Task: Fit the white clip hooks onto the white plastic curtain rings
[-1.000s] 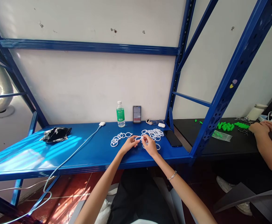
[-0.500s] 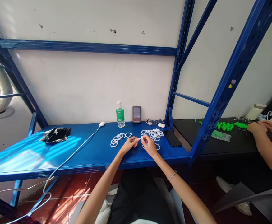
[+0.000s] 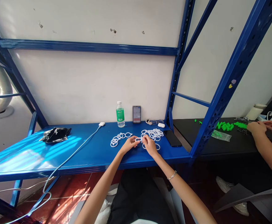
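Between my two hands is a white ring (image 3: 137,139), held just above the blue table (image 3: 84,155). My left hand (image 3: 129,145) pinches its left side with thumb and fingertips. On its right side the fingers of my right hand (image 3: 149,145) are closed, partly covering it. A pile of white rings (image 3: 154,134) lies right behind my right hand, with one ring (image 3: 158,147) beside that hand. To the left of my left hand, several white rings joined in a chain (image 3: 118,138) rest on the table.
At the back stand a water bottle (image 3: 120,115) and an upright phone (image 3: 136,114). A black phone (image 3: 172,138) and a white earbud case (image 3: 161,125) lie right. Leftward are a white cable (image 3: 80,145) and a black plastic bag (image 3: 56,135). A co-worker's hands (image 3: 260,127) handle green pieces beyond the blue post.
My hands have drawn slightly apart, and the ring between them now shows more of its round shape. The rings on the table look unmoved.
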`<state>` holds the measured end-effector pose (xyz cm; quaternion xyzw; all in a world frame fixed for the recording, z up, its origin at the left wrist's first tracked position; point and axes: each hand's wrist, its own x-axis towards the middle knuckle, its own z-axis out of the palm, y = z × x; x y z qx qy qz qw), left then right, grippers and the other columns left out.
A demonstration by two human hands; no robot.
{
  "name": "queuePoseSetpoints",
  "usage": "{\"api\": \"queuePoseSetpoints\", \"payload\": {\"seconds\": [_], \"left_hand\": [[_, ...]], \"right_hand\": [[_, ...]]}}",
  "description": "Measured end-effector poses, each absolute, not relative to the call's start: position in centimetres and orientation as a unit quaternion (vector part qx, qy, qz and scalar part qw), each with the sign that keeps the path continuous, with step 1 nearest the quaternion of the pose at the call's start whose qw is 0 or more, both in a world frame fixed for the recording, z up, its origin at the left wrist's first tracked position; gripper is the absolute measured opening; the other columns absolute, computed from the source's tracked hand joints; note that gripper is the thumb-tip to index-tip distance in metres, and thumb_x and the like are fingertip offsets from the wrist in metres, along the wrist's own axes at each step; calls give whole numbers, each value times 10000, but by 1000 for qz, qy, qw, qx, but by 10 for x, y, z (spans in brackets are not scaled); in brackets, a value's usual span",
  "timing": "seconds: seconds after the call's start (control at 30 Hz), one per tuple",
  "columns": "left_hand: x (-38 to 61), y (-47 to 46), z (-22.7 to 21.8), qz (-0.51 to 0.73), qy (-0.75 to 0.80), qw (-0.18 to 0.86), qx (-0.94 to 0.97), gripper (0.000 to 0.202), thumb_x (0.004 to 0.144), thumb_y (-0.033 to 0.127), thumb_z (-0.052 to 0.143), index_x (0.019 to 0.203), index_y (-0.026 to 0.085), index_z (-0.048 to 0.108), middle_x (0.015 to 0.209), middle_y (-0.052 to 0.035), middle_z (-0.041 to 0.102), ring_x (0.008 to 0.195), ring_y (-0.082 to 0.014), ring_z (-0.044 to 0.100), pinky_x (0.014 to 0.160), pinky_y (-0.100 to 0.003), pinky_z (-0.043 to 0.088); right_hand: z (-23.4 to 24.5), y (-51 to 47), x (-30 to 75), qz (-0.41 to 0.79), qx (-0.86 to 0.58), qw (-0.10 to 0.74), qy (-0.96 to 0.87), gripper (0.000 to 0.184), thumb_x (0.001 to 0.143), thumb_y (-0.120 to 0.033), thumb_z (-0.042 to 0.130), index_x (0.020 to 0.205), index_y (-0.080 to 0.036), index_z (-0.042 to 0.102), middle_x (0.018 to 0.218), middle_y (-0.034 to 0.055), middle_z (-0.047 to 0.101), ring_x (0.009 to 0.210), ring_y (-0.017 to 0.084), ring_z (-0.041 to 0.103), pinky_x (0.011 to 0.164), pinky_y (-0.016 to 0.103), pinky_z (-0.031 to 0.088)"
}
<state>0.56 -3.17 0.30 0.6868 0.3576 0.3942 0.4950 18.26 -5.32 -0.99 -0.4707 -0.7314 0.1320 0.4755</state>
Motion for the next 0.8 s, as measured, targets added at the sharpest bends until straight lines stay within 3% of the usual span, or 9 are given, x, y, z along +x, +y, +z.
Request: {"api": "queuePoseSetpoints", "payload": {"seconds": [0.37,0.8], "left_hand": [[5,-31,2,399,349,507,680,632,662,554,751,1102,155,535,675,34,578,592,-98,527,585,-225,449],[6,-33,4,391,361,510,676,567,667,569,743,1003,134,604,665,24,570,580,-92,512,594,-228,435]], "right_hand": [[-7,-55,182,121,-469,448,-751,284,982,-414,364,839,-223,519,724,9,643,650,185,627,602,259,421],[-5,-57,182,90,-466,449,-757,329,985,-360,362,732,-213,512,671,20,620,611,181,601,566,256,385]]}}
